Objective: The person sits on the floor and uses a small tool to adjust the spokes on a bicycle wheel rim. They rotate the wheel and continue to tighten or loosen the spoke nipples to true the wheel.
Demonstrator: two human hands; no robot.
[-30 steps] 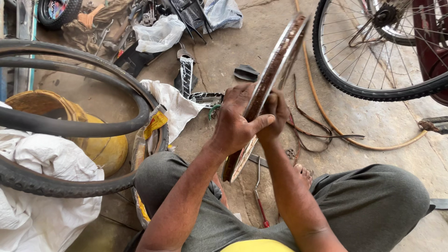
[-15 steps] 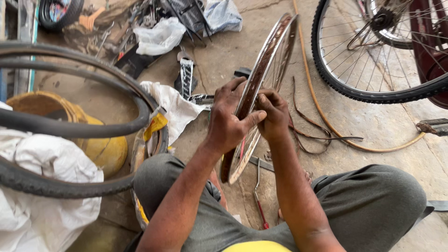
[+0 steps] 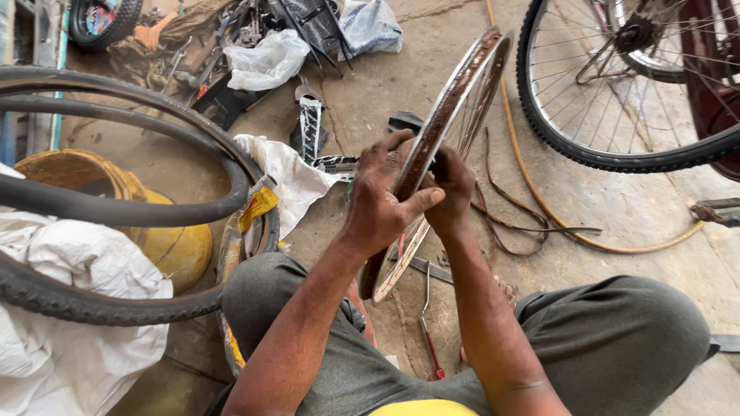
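Note:
A bare, rusty bicycle wheel rim (image 3: 462, 92) with thin spokes stands upright on edge between my knees, seen almost edge-on. My left hand (image 3: 381, 204) lies against its left side with the thumb stretched across the rim's edge. My right hand (image 3: 451, 185) grips the rim from the right at the same height, fingers curled around it. Both hands touch the rim near its middle; its lower part is hidden behind them.
Black tyres (image 3: 116, 208) and a yellow container (image 3: 173, 246) lie to the left. A whole bicycle wheel (image 3: 617, 115) stands at the upper right. Rubber strips (image 3: 524, 223), a red-handled tool (image 3: 432, 347), bags and scattered tools (image 3: 308, 131) litter the concrete floor.
The rim has turned and shifted slightly left between my hands. Both hands have slid down along it and regripped, the left thumb now laid across the edge.

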